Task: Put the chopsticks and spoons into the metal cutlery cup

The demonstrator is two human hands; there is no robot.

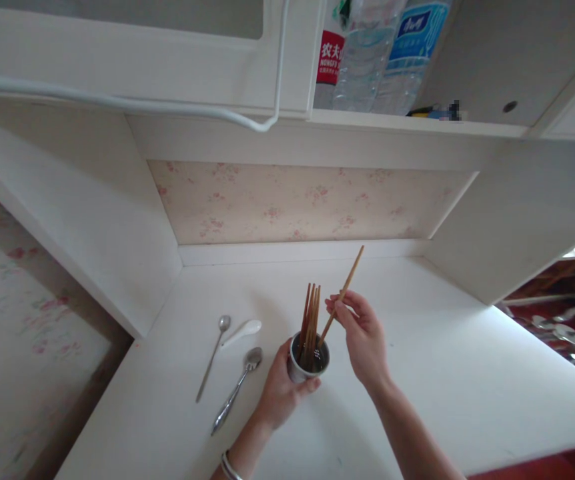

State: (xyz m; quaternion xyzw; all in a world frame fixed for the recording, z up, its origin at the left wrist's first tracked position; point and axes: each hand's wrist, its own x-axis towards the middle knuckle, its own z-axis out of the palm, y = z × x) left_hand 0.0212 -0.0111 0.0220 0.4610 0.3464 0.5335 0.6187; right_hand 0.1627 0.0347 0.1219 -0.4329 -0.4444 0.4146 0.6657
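Observation:
My left hand point(283, 390) is wrapped round a grey metal cup point(295, 372) and tilts it slightly. Several brown wooden chopsticks point(310, 313) stand bunched inside the cup. Between the thumb and fingers of my right hand point(362, 333) is a lighter chopstick point(351, 272); its lower end reaches the cup's rim, and its top points up and right. To the left of the cup lie a large metal spoon point(237, 390), a long thin metal spoon point(213, 363) and a white spoon point(242, 331), all on the white desk top point(167, 413).
Overhead, a shelf point(417, 125) holds plastic water bottles point(370, 60). A white cable or tube point(157, 105) runs along the upper cabinet. White side panels point(517, 207) flank the desk, with a floral-papered wall point(277, 200) behind.

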